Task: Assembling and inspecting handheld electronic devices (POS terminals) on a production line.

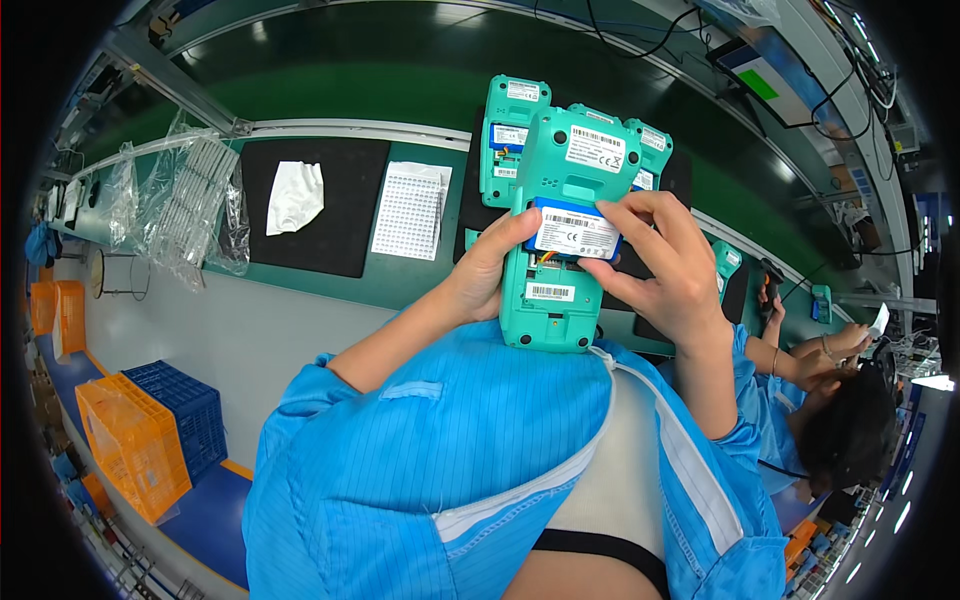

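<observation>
Teal handheld terminal (553, 240) sits raised between both bent arms; the left hand (487, 268) and right hand (665, 262) pinch its blue battery pack (574, 233) with curled fingertips.

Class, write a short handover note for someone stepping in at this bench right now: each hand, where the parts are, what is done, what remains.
Left hand: grips the teal handset by its left edge, thumb on the blue battery.
Right hand: fingers on the battery's right end.
Handset: back up, held over the lap. More handsets lie on the black mat behind.
Done: battery sits in its bay, wires visible below it.
Left: no cover on the bay yet; full seating cannot be told.
</observation>
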Tool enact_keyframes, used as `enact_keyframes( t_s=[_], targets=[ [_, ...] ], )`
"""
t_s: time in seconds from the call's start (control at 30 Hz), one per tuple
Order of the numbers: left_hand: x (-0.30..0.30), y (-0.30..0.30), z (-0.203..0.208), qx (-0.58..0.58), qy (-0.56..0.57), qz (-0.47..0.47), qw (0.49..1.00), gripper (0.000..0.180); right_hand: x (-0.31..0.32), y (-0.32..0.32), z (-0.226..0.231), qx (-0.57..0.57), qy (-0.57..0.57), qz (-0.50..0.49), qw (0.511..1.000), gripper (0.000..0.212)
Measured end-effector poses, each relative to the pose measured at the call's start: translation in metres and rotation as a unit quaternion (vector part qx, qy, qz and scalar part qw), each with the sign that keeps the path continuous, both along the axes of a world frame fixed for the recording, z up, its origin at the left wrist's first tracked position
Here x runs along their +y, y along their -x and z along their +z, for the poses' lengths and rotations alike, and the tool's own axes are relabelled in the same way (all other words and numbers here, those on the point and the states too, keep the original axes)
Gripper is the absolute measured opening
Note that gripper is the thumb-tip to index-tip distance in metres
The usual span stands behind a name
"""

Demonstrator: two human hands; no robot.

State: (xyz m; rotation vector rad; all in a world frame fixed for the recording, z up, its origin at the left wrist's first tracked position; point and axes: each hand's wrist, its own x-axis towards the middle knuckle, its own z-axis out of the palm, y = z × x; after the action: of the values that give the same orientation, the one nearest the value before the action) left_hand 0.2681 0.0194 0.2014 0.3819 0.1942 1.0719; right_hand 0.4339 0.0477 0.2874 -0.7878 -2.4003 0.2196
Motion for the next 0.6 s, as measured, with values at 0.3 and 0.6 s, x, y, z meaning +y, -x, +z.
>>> enact_keyframes(
  t_s=[0.3, 0.6],
  targets=[
    [-0.001, 0.002, 0.001, 0.035, -0.001, -0.006, 0.999, 0.050, -0.013, 0.003, -0.004, -0.022, 0.001, -0.015, 1.000, 0.049],
    [-0.001, 0.003, 0.008, 0.075, -0.038, -0.005, 0.996, 0.063, -0.018, -0.001, -0.017, 0.045, -0.022, -0.049, 0.998, 0.046]
  ],
)
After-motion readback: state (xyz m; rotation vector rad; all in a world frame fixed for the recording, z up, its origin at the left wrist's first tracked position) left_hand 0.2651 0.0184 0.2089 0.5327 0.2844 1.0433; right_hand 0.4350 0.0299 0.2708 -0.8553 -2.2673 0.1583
